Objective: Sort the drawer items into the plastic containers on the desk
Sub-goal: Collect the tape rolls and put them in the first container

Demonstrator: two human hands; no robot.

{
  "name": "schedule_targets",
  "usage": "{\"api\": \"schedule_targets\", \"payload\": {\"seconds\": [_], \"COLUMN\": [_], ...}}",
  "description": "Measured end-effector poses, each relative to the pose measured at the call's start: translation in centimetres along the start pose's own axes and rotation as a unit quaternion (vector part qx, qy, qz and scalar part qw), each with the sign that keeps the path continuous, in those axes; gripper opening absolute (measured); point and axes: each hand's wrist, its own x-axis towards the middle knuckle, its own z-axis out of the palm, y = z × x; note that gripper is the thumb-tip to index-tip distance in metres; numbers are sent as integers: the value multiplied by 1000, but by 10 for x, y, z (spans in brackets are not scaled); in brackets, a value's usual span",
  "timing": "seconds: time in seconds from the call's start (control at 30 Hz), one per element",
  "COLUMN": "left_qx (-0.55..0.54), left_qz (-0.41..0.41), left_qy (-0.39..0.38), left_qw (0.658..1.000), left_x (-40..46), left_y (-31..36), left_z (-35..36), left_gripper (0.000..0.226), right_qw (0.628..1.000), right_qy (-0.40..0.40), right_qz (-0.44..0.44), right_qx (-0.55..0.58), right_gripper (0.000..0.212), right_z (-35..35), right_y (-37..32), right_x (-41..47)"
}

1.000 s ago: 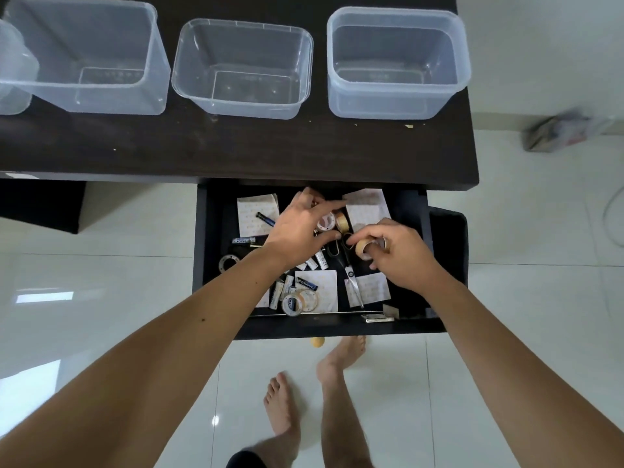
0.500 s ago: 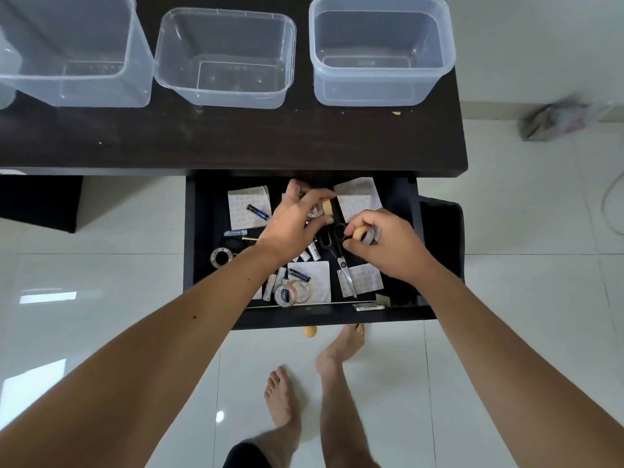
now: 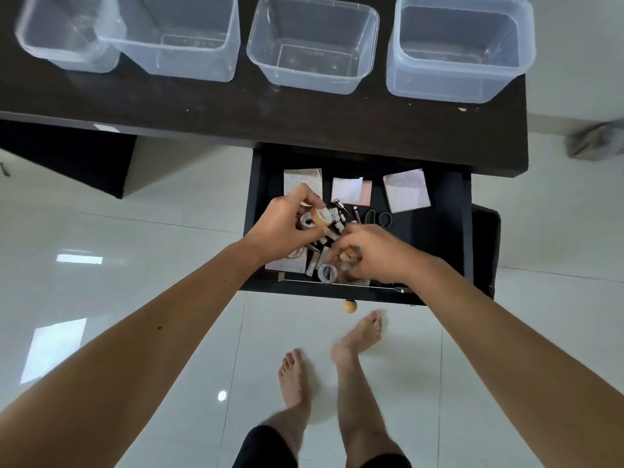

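Both hands cover much of the drawer's [image 3: 445, 231] small clutter [image 3: 326, 255], too blurred to name; the leftmost container [image 3: 64, 45] runs off the top edge.

Right hand [image 3: 378, 255] — seemingly nearer drawer front [image 3: 331, 293]

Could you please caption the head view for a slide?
Both hands gather tape rolls from the open black drawer below four clear plastic containers.

Both arms are bare to the edge of view, with no sleeves, watch or rings on the left hand [image 3: 282, 228] or right hand [image 3: 378, 255], and below them show dark shorts [image 3: 266, 447] and 2 bare feet [image 3: 358, 336].
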Motion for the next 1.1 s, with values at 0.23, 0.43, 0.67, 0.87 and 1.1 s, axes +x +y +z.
{"api": "schedule_targets", "payload": {"seconds": [0.23,0.43,0.67,0.87,1.1], "left_qx": [-24,29,81,45,171], "left_qz": [15,63,79,38,121], "left_qy": [-39,-47,-37,-70,-135], "left_qw": [999,996,993,996,968], "left_x": [-16,-17,-15,-16,-13], "left_y": [-10,-17,-18,-14,-23], "left_z": [-4,-10,-21,-31,-30], "left_gripper": [47,62,45,45,50], "right_qw": [992,992,989,1000,995], "right_qy": [-71,-67,-92,-20,-55], "right_qz": [-44,-47,-40,2,-35], "right_qx": [-91,-91,-107,-12,-79], "right_gripper": [45,43,49,49,65], "right_z": [9,12,13,9,3], "right_y": [-8,-5,-7,8,24], "right_x": [13,15,19,7,-7]}}
